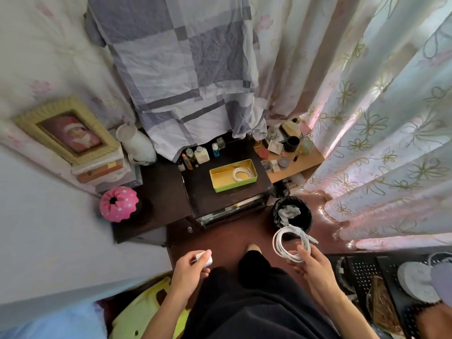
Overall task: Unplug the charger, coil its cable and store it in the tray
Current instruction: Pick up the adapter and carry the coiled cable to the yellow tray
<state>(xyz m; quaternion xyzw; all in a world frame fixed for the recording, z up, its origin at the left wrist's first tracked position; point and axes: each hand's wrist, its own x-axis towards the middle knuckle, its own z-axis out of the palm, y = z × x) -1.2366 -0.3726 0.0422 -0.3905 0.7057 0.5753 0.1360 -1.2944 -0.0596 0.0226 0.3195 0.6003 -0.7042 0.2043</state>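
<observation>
My left hand (190, 271) holds a small white charger plug (205, 259) between thumb and fingers, low in the view. In my right hand (311, 267) is a white cable (283, 243) wound into a loose coil, one connector end sticking out to the right. The plug and the coil are apart. Ahead, on a dark cabinet top, stands a yellow-green tray (220, 178); another coiled white cable (241, 173) lies in its right half.
A black waste bin (307, 216) stands on the red floor just beyond my right hand. Small bottles (201, 154) line up behind the tray. A pink ball-shaped object (118, 203) sits on the lower dark stand at left. Curtains hang at right.
</observation>
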